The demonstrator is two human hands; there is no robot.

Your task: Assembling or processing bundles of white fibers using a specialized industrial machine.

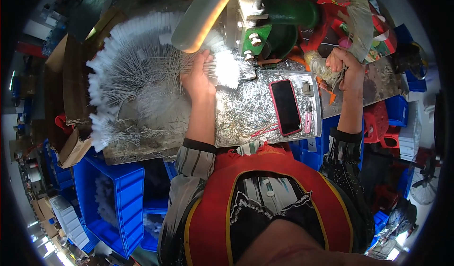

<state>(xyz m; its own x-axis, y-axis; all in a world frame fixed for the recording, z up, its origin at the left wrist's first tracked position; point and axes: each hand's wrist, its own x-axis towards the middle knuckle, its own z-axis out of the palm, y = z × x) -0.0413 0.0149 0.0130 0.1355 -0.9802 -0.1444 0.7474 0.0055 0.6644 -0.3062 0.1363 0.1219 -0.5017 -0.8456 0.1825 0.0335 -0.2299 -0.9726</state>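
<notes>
1. A cardboard box stands at the far left, beside the worktop.
2. Below it, a blue plastic bin contains white tufts.
3. Wire-stemmed white brushes lie fanned in a large pile on the worktop's left part, bristles mostly outward.
4. The left hand reaches in at the pile's right edge, its grip closed on wire stems; how many, one cannot tell. Brightly lit white bristles show just right of it.
5. A lit lamp hangs above that hand.
6. A green machine stands at the back, behind a foil-covered board.
7. A red-cased phone lies on the board, near a pink cutter.
8. At right, the right hand has its grip clenched around a wrapped handle.
</notes>
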